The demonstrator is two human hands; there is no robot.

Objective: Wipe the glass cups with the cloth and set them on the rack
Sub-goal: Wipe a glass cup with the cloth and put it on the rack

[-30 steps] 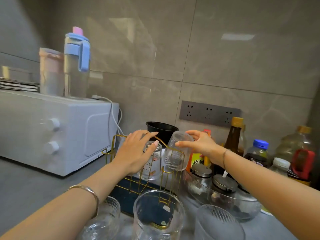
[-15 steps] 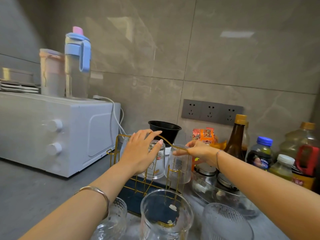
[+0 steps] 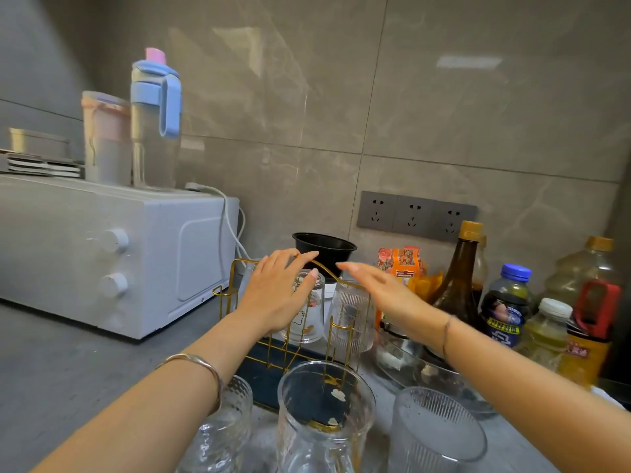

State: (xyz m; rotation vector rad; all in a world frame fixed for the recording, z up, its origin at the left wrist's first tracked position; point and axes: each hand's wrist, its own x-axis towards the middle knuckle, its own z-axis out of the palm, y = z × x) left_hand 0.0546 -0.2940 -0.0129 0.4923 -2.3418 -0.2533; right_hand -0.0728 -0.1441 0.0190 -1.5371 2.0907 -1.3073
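Gold wire makes the rack point(image 3: 223, 292), which stands on a dark blue tray point(image 3: 256, 377) toward the back of the table point(image 3: 68, 370). I judge the tray is there to catch drops. Two cups sit on the rack with the mouth down, so that water can run out. They are a printed cup point(image 3: 307, 319) on the left and a ribbed cup point(image 3: 350, 315) just beside it on the right.

My left grip point(image 3: 276, 298) lies on the printed cup, with the palm against its side, the thumb on the upturned bottom and the fingers almost straight over the top wire of the rack. It is released, not clenched. I think it only steadies that cup and the light rack.

My right grip point(image 3: 379, 291) hovers just above the ribbed cup with flat, straight fingers and grasps nothing. Whether its palm touches the glass I cannot tell. In my judgement this cup is placed.

Three other cups stand upright at the near edge: a wavy cup point(image 3: 222, 428), a tall clear cup point(image 3: 324, 404) and a second ribbed cup point(image 3: 437, 435). They are mouth up and close to me, so they are easy to pick and wipe next. I do not see the cloth anywhere.

Bottles point(image 3: 457, 285) stand close beside my right arm, so a wide elbow move could knock them.
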